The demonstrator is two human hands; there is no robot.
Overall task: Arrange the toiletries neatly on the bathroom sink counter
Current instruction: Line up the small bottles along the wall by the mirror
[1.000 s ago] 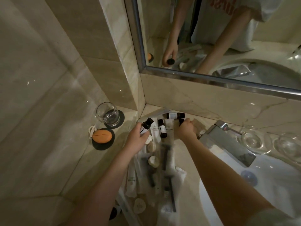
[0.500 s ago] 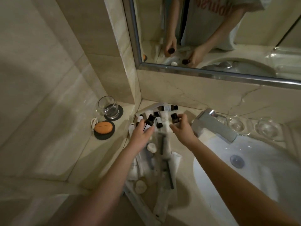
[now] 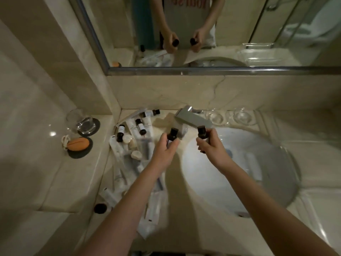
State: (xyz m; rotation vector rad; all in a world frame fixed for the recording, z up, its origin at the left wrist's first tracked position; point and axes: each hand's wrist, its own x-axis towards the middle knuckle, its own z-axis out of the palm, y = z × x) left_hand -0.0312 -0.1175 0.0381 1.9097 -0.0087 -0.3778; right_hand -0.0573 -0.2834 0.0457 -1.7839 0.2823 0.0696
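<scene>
Two small dark bottles stand near upright, caps toward the faucet (image 3: 193,120): left bottle (image 3: 172,134) pinched by the left hand (image 3: 166,151) just left of the faucet, right bottle (image 3: 201,132) gripped by the right hand (image 3: 210,145) just before it; fingers hide both lower bodies, labels unreadable.

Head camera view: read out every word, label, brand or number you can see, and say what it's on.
Nothing reads for certain.
Red letters on the shirt in the mirror: reversed, cut off at the top, unreadable.
Labels on the counter bottles: too small, blurred.
Print on the tubes: blurred.
The bottle in the left hand, the bottle in the right hand: no label shows.
</scene>
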